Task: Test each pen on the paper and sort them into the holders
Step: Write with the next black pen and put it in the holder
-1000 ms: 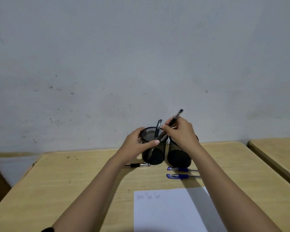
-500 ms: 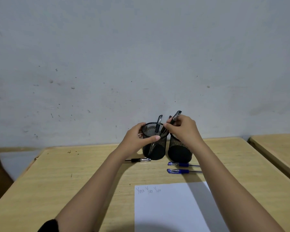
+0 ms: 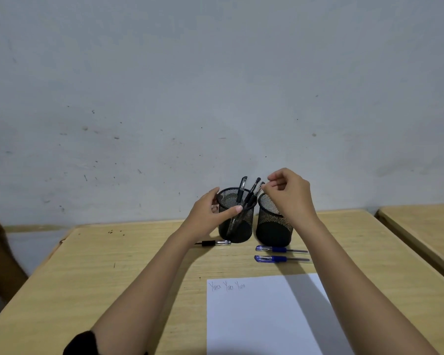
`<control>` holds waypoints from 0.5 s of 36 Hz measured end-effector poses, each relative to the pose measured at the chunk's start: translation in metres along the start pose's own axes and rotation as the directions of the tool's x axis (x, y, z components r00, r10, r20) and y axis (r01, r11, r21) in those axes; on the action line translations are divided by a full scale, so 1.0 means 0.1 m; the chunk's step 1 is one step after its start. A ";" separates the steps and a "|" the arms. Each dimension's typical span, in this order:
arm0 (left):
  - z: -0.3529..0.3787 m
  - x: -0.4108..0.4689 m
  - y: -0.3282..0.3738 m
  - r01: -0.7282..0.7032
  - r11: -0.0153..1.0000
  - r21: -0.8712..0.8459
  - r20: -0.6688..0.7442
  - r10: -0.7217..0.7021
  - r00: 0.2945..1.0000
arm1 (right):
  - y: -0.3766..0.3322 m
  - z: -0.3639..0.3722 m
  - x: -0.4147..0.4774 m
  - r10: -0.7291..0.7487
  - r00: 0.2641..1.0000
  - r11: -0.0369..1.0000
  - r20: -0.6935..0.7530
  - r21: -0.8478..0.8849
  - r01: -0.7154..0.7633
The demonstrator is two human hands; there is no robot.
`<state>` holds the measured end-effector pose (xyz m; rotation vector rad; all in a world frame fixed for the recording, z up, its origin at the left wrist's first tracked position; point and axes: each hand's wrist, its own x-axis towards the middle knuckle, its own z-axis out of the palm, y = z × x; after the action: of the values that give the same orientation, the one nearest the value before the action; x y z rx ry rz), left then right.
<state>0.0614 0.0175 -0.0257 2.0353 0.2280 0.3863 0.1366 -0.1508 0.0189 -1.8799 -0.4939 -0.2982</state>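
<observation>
Leaving the pen (image 3: 253, 190) in left holder (image 3: 237, 226), right fingers (image 3: 272, 190) released; left fingers (image 3: 231, 210) grip it.

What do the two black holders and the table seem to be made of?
The left holder and the right holder: matte black mesh, probably painted metal; pens show through the holes. The table: pale wood or wood-look laminate, dull finish; grain lines show.

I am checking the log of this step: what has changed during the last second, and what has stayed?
The right hand lowered the black capped pen deeper into the left black wire-mesh holder; whether its fingertips still pinch it is unclear. Unchanged: the left hand grips that holder; the two blue pens and the white paper lie as before.
</observation>
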 end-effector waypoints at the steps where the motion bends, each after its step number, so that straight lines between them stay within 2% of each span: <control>1: -0.02 -0.03 0.00 -0.004 1.000 0.011 0.003 0.004 1.000 | -0.04 0.01 -0.03 -0.019 1.000 1.000 -0.001 -0.003 0.019; 6: -0.21 -0.33 -0.12 -0.009 0.995 0.103 -0.056 0.014 0.998 | -0.22 0.18 -0.30 -0.111 0.990 0.994 0.092 -0.002 0.111; 10: -0.42 -0.77 -0.38 0.048 0.961 0.274 -0.117 -0.016 0.993 | -0.23 0.49 -0.57 -0.154 0.941 0.985 0.301 -0.029 0.170; 12: -0.50 -0.97 -0.53 0.078 0.916 0.392 -0.109 -0.038 0.993 | -0.15 0.68 -0.67 -0.165 0.905 0.976 0.391 -0.066 0.207; 15: -0.58 -1.17 -0.71 0.144 0.828 0.542 -0.087 -0.115 0.989 | -0.02 0.92 -0.80 -0.106 0.857 0.963 0.505 -0.164 0.216; 18: -0.58 -1.29 -0.80 0.199 0.750 0.631 -0.067 -0.203 0.977 | 0.07 1.07 -0.90 -0.103 0.817 0.905 0.568 -0.287 0.314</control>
<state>-0.0794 0.0619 -0.0931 2.6452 0.6451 0.1712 0.0577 -0.0702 -0.0638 -2.2859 -1.1077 0.0135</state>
